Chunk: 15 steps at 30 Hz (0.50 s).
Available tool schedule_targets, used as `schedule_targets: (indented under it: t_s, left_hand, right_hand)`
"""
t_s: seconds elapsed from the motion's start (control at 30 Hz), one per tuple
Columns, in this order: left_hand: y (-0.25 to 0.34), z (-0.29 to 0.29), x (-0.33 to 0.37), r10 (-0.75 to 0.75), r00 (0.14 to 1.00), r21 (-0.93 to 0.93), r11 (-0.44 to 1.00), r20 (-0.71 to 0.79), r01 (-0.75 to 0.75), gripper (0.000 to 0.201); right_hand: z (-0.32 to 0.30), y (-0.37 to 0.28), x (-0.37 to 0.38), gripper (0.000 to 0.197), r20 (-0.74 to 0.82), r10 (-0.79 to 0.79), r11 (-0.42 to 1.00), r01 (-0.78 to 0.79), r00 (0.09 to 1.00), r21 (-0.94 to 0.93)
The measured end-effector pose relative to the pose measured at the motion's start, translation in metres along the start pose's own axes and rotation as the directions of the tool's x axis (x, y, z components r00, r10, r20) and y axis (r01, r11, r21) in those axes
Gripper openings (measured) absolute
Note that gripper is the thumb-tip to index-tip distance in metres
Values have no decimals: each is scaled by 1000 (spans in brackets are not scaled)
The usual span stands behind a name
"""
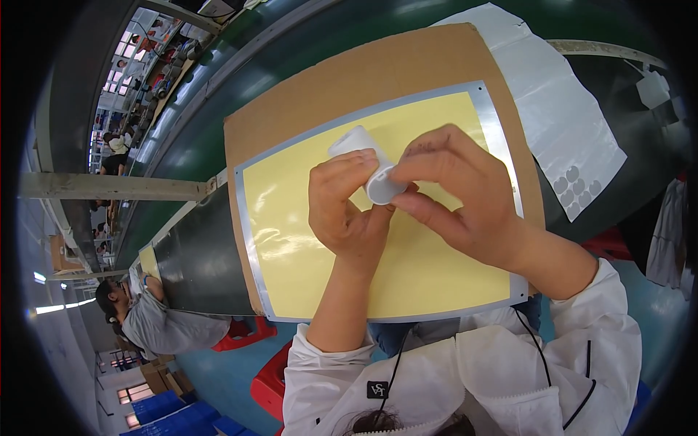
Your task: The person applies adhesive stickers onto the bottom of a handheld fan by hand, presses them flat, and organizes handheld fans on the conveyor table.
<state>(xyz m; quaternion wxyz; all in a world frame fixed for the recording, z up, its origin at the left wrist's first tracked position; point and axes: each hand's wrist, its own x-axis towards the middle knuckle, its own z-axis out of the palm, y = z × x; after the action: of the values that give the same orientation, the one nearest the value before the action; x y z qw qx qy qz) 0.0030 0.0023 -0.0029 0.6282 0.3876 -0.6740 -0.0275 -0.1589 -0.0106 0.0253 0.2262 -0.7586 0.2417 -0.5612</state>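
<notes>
Your left hand (338, 203) was wrapped around a smooth white, plastic-looking cylinder (352, 138), tilted so that its round grey end (383, 190) faced you. Your right hand (472, 195) was close against it, its thumb and forefinger bent at the rim of that end; whether they pinched anything between them, you cannot tell from this view. The cylinder was above the middle of a glossy yellow rectangular sheet with a silver-grey border (291, 254), which lay on a larger brown cardboard panel (327, 76). Past the panel's right edge lay a wrinkled white sheet (556, 94) bearing a cluster of round grey discs (581, 183) near its lower end. To the left stretched a dark, smooth work surface (200, 251), with a seated co-worker in grey (171, 327) farther along it.
</notes>
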Motion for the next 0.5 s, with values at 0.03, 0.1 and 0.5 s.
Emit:
schedule_targets:
  t_s: [0.03,0.1,0.5]
  left_hand:
    - [-1,-1,-1,-4,1000,-5,1000,1,4,43]
    - [4,3,3,37,999,39,999,27,-38,43]
    - [7,4,2,49,997,75,996,59,-53,41]
  right_hand:
    - [-2,-1,1,25,0,0,1000,0,1000,2]
    - [-8,-3,3,27,109,223,951,-241,969,193]
    - [-3,2,2,19,183,326,849,-373,927,374]
